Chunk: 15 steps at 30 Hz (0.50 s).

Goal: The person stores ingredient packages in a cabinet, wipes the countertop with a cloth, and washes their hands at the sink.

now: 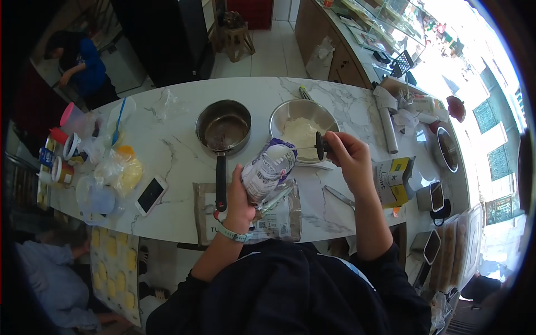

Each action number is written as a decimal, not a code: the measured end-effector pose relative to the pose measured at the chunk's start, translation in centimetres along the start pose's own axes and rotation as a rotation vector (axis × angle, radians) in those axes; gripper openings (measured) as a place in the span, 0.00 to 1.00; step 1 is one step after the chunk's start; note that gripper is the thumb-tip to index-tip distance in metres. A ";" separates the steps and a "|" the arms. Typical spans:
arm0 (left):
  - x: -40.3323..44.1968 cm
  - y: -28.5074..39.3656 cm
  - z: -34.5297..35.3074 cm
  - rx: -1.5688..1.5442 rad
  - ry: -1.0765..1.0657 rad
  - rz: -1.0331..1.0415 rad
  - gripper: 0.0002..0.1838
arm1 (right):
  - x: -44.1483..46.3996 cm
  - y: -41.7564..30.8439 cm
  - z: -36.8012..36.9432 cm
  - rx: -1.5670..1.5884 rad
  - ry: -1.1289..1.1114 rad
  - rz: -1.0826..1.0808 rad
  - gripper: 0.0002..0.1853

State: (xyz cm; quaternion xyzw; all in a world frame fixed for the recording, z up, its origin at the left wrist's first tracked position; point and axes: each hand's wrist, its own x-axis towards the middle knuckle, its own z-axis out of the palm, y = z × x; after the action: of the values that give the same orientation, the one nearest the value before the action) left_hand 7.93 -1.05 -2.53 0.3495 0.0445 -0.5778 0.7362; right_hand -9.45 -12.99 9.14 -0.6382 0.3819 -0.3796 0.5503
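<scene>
My left hand is closed around a purple-and-white packet, tilted with its opened top toward the bowl. White contents show at its mouth. In my right hand, the fingers pinch a thin-stemmed utensil with a dark, round end. Its stem reaches left to the packet's mouth, and the tip's shape cannot be made out. Just beyond the packet stands a metal bowl holding pale flour. A dark saucepan sits to its left, its handle pointing toward me beside my left hand.
A flat printed bag lies beneath my left hand. At left are a phone, tubs and plastic bags. A knife, a yellow-and-grey pouch and a roll lie right. A tray of dough pieces and co-workers are at left.
</scene>
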 end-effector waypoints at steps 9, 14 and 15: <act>0.7 -0.7 -1.0 0.064 0.041 -0.002 0.22 | 0.9 0.4 -1.1 0.099 0.078 0.044 0.14; -0.4 -1.0 -0.9 -0.032 0.079 0.058 0.22 | 3.7 1.3 -2.2 -0.101 0.205 -0.053 0.14; -0.4 -1.0 -0.8 -0.032 0.080 0.060 0.22 | 3.8 1.8 -2.1 -0.099 0.204 -0.053 0.14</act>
State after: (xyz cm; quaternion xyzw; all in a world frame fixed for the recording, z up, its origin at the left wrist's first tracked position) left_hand 7.20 -0.31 -3.38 0.3619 0.0727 -0.5402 0.7563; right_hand -9.85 -17.51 7.80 -0.6326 0.4372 -0.4375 0.4661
